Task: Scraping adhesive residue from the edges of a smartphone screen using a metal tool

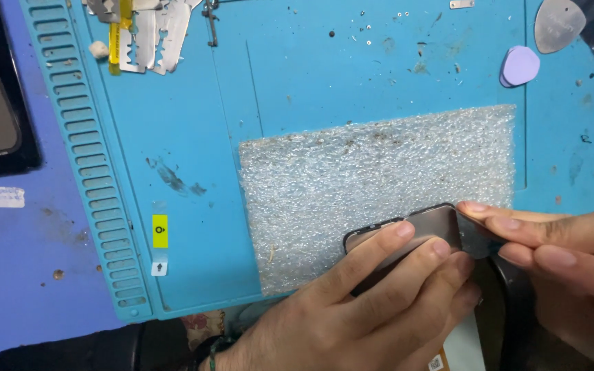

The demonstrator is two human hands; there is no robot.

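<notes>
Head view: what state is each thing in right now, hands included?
Phone: tilted up off the bubble wrap, held by both hands.
Left hand: fingers laid across the phone.
Right hand: pinching the phone's corner.
Bubble wrap: flat on the mat, speckled with debris.
Blue mat: dirty, stained.
Purple pick: lying loose, untouched.

blue work mat point(297, 75), blue tabletop point(15, 302), even bright light
</notes>
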